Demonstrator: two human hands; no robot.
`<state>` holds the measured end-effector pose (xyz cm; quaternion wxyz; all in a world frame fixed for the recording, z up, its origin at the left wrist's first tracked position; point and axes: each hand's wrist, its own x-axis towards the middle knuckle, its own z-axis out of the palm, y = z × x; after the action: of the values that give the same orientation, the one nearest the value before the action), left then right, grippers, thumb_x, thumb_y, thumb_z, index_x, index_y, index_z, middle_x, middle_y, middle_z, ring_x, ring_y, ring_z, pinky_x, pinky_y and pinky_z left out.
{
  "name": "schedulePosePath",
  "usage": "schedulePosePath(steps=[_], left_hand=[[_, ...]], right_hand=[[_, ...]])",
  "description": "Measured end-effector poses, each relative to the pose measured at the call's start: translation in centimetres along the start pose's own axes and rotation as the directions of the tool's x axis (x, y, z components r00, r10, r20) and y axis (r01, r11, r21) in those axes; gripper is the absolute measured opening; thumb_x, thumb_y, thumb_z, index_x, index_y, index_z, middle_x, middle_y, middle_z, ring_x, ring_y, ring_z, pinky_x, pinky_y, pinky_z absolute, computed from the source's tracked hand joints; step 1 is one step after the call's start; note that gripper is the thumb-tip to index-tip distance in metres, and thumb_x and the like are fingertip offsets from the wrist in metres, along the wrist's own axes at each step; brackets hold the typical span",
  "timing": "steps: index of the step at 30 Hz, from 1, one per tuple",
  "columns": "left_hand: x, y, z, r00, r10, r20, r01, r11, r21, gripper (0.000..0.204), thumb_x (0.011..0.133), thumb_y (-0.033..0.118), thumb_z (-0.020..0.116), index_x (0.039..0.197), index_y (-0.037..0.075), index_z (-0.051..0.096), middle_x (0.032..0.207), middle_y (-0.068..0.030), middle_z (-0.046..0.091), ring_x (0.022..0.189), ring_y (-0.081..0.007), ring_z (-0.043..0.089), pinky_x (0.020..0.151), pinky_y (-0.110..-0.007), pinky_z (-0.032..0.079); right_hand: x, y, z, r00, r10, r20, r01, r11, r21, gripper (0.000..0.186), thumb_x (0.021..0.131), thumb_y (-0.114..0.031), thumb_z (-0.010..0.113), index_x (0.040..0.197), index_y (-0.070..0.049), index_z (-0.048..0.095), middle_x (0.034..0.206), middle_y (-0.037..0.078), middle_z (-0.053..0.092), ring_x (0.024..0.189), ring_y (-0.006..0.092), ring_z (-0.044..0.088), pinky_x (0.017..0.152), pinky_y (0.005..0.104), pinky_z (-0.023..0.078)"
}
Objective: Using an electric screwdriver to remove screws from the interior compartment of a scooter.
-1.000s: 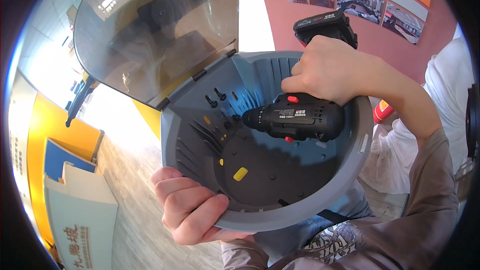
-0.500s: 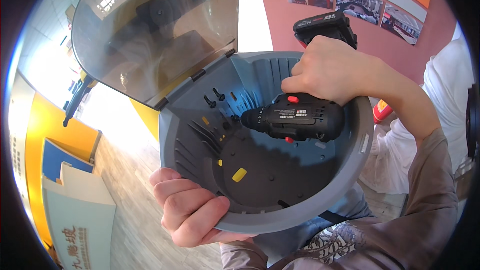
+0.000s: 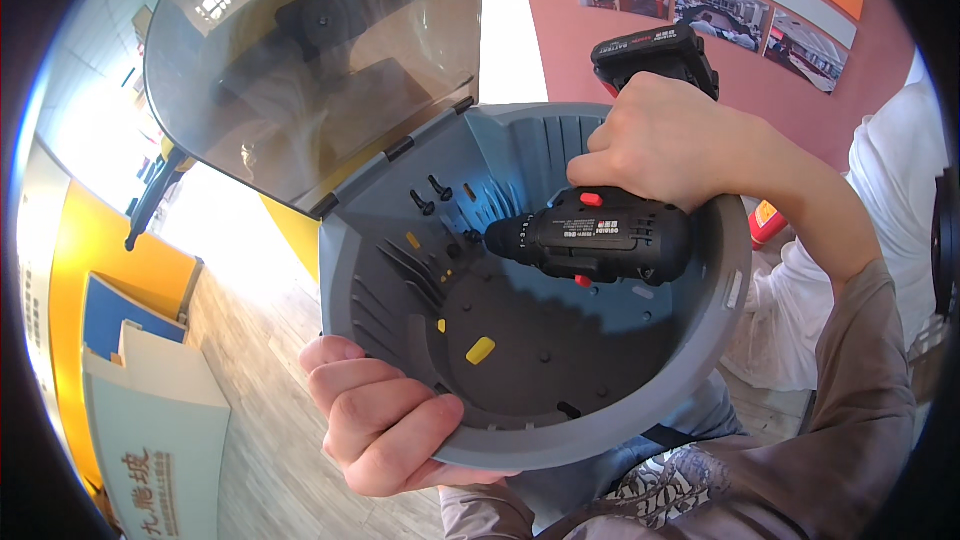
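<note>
My right hand (image 3: 660, 135) is closed round the handle of a black cordless drill (image 3: 600, 240) with red buttons. Its battery sticks up above the hand, and the drill body lies sideways inside a grey plastic bin (image 3: 590, 445), chuck toward the inner left wall. The tip meets that wall beside black screws (image 3: 423, 203); whether it sits on a fastener is hard to tell. At the near left rim, my left hand (image 3: 385, 415) grips the bin with fingers curled over the edge. A smoky see-through lid (image 3: 320, 70) is hinged up at the far left of the bin.
Yellow pieces (image 3: 480, 350) show in the bin's floor. A pale counter (image 3: 155, 430) and a yellow wall (image 3: 140, 240) stand at left, beyond a wooden floor (image 3: 270, 400). Something white and draped (image 3: 800, 310) is at right, near a red object (image 3: 767, 225). Photo panels hang on a pink wall (image 3: 545, 0).
Almost nothing differs; the bin, drill and both hands sit very slightly further right in the picture. Both grips stay the same.
</note>
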<state>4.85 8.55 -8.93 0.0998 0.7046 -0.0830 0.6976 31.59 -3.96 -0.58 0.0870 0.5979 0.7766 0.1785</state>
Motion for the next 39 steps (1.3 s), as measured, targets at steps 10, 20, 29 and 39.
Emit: schedulePosePath(steps=[10,20,29,39], left_hand=[[0.2,0.1,-0.2,1.000,-0.001,0.027,0.001,1.000,0.000,0.050,0.070,0.061,0.084,0.076,0.016,0.063,0.064,0.0052,0.048,0.067,-0.0156,0.047,0.076,-0.037,0.035],[-0.1,0.1,-0.3,1.000,-0.013,0.000,0.013,1.000,0.006,0.049,0.070,0.060,0.085,0.075,0.016,0.063,0.064,0.0050,0.047,0.067,-0.0154,0.047,0.076,-0.037,0.035],[0.4,-0.3,-0.8,0.991,0.061,0.118,-0.064,0.998,0.020,0.051,0.080,0.062,0.076,0.078,0.016,0.057,0.067,0.0013,0.045,0.070,-0.0172,0.046,0.070,-0.039,0.036],[0.3,0.4,0.2,0.998,0.019,0.054,-0.023,0.997,0.072,0.043,0.084,0.053,0.074,0.079,0.016,0.054,0.068,0.0015,0.043,0.070,-0.0172,0.044,0.070,-0.037,0.035]], right_hand=[[0.3,-0.2,-0.5,0.996,0.038,0.085,-0.042,0.998,0.044,0.038,0.059,-0.018,0.078,0.096,-0.012,0.072,0.075,0.013,0.071,0.075,0.0321,0.073,0.067,0.0421,0.058],[0.3,-0.3,-0.6,0.995,0.038,0.092,-0.042,0.998,0.044,0.037,0.060,-0.020,0.076,0.096,-0.012,0.072,0.076,0.013,0.071,0.074,0.0317,0.073,0.067,0.0426,0.058],[0.3,-0.1,-0.3,0.995,0.043,0.088,-0.048,0.997,0.053,0.033,0.061,-0.021,0.075,0.093,-0.012,0.072,0.074,0.012,0.071,0.072,0.0317,0.072,0.065,0.0429,0.056],[0.3,-0.2,-0.6,0.996,0.043,0.076,-0.048,0.996,0.071,0.031,0.063,-0.023,0.074,0.091,-0.011,0.072,0.071,0.011,0.070,0.070,0.0311,0.072,0.064,0.0428,0.056]])
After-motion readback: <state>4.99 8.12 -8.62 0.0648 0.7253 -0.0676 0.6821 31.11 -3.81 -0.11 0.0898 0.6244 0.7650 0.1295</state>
